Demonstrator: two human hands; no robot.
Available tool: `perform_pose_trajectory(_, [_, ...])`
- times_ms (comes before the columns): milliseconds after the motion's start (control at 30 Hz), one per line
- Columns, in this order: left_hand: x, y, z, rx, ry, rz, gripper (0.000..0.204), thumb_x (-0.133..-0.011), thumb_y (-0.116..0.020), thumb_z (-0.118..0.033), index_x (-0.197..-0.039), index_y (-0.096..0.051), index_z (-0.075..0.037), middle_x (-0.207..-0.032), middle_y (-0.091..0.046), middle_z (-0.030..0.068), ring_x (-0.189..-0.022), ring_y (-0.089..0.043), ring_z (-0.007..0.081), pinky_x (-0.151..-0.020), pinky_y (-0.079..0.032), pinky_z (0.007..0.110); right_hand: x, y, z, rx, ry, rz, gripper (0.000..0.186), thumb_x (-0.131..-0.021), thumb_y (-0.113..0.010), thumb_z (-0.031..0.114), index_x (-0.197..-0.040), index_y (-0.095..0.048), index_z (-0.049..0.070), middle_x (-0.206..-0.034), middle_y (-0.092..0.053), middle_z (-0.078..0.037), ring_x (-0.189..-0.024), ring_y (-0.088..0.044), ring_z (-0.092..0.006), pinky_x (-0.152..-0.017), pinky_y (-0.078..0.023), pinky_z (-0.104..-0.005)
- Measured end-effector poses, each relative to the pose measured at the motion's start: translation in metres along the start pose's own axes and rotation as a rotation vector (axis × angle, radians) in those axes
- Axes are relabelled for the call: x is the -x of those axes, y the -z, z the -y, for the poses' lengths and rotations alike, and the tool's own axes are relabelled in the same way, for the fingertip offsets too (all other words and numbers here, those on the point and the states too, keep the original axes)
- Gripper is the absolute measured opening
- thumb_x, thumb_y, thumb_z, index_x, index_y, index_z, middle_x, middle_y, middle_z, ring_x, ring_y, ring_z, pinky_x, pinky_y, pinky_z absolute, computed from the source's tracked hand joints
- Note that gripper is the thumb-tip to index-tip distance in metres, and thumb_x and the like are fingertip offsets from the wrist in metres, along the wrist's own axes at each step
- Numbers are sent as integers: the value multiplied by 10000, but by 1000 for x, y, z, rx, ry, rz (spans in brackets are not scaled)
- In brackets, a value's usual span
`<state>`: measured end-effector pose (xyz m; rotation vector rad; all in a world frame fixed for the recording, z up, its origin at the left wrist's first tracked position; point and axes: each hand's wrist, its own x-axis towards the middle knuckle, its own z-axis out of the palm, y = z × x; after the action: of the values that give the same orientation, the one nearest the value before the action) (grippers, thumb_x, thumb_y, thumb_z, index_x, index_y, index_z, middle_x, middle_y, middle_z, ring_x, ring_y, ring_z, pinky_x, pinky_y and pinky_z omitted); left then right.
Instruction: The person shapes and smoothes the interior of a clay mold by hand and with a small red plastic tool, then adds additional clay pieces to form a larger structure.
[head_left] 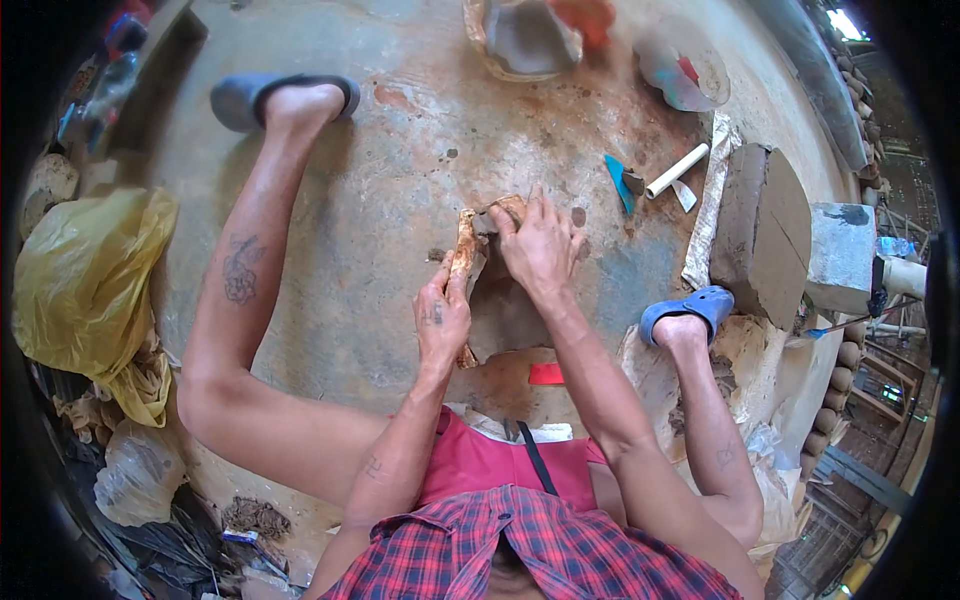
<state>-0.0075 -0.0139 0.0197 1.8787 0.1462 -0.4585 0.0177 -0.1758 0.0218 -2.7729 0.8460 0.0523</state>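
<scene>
A thin, curved clay wall (466,250), orange-brown and wet, stands on the stained concrete floor (380,160) between the person's spread legs, arching over a pale hollow just in front of the body. The left hand (441,315) is pressed against the wall's lower left stretch, fingers together and pinching the clay from the side. The right hand (540,245) is laid over the top end of the arch, fingertips curled and squeezing the clay there. The step is judged to be shaping or thinning the wall; it would be done well if pressure is kept even from both sides, so the strip is neither torn nor bent out of line. Near the right hand lie a blue scraper (618,182) and a white tube (677,170); further right stands a big clay block (765,232). A yellow plastic bag (85,275) lies well apart to the left.
</scene>
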Motion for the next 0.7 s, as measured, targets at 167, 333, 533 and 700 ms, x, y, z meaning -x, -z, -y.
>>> perform_pose_trajectory(167, [7, -5, 2, 8, 22, -30, 450, -1095, -522, -212, -1438, -599, 69, -1367, -697, 240, -1284, -663, 289, -1074, -491, 372, 17, -12, 14, 82, 19, -20, 740, -1020, -584, 567, -1545, -491, 54, -1342, -632, -202, -1233, -573, -403, -1008, -376, -603])
perform_pose_trajectory(333, [8, -6, -4, 71, 88, 3, 460, -1109, -522, -237, -1448, -594, 66, -1378, -696, 225, -1295, -651, 258, -1077, -484, 360, 12, -23, 10, 96, 33, -113, 586, -1025, -578, 559, -1370, -612, 87, -1164, -678, -158, -1077, -633, -356, -944, -392, -566])
perform_pose_trajectory(533, [6, -7, 6, 75, 57, -14, 473, -1097, -546, -250, -1453, -591, 58, -1377, -686, 246, -1292, -656, 293, -1074, -491, 373, 2, 8, 14, -212, -85, -33, 556, -1094, -438, 567, -1187, -677, 74, -1107, -727, -186, -1051, -694, -395, -942, -422, -613])
perform_pose_trajectory(700, [3, -8, 8, 60, 38, -15, 488, -1086, -564, -268, -1448, -592, 57, -1384, -671, 265, -1293, -666, 343, -1069, -504, 395, 2, 42, -47, -422, -101, -331, 534, -1108, -444, 512, -1093, -720, 55, -1130, -732, -209, -1074, -698, -418, -946, -520, -543])
